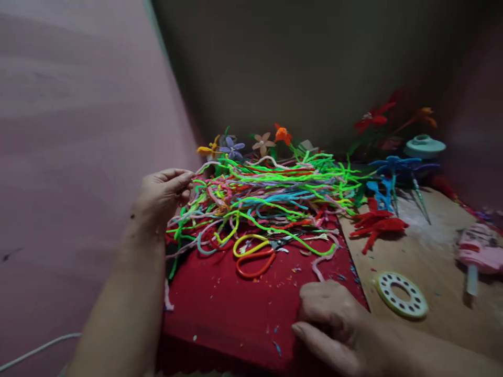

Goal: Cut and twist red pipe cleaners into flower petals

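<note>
A large heap of fuzzy pipe cleaners (275,196) in green, pink, blue, red and lilac lies across the red cloth (220,309). At the heap's left end, my left hand (168,191) pinches the end of a pale pipe cleaner (208,165) between thumb and fingers. My right hand (334,319) rests on the cloth at the lower right, fingers loosely bent and thumb apart, with nothing visible in it. Just beyond its knuckles curls a pink pipe cleaner (319,267). Scissors (257,255) with yellow and red handles lie in front of the heap, their blades partly under it.
Pipe-cleaner flowers (232,148) stand behind the heap. On the brown board (432,230) lie red pipe-cleaner pieces (379,225), a white ring with holes (387,295) and a pink tool (479,248), seemingly a glue gun. A wall (78,157) rises close on the left.
</note>
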Demonstrator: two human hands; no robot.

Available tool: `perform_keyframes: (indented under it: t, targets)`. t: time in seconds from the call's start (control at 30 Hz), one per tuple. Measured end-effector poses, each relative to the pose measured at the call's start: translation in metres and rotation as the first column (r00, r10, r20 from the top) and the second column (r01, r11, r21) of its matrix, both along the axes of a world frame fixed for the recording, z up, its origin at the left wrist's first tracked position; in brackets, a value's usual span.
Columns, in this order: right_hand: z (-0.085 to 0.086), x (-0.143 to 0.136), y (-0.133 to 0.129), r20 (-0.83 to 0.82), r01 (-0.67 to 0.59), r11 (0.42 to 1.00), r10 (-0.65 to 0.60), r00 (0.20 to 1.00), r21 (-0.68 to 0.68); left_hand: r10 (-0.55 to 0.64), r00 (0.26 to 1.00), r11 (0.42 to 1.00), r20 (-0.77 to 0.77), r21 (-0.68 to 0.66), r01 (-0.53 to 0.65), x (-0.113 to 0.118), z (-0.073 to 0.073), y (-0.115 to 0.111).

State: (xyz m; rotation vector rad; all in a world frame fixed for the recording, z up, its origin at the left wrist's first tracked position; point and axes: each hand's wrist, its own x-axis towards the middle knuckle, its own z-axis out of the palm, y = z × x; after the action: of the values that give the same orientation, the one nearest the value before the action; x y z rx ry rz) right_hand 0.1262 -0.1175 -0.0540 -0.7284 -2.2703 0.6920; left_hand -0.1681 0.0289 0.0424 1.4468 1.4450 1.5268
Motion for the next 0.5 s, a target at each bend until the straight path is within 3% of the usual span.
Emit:
perform_keyframes:
  t: [0.2,0.27,0.33,0.4,0.5]
  targets:
    - [-0.003,0.001,0.002,-0.08,0.015,0.996,-0.009,0.997,0.086,0.129,0.99,0.992,-0.058,0.012,-0.129,-0.033,-0.018,0.004]
    - [-0.003,0.0,0.003,-0.079,0.004,0.994,0.005,0.997,0.108,0.107,0.988,0.993,-0.115,-0.03,-0.111,-0.037,-0.021,0.004]
    - [-0.006,-0.001,0.004,0.035,0.032,0.998,-0.034,0.999,0.062,0.053,0.983,0.991,-0.176,-0.109,-0.073,-0.038,-0.023,0.006]
    - [-0.013,-0.001,0.006,-0.135,0.037,0.983,-0.012,0.991,0.178,0.012,0.975,0.982,-0.222,-0.183,-0.054,-0.038,-0.026,0.01]
    - [-0.027,-0.001,0.009,-0.151,0.074,0.982,-0.048,0.987,0.175,0.034,0.964,0.973,-0.263,-0.214,-0.093,-0.039,-0.028,0.019]
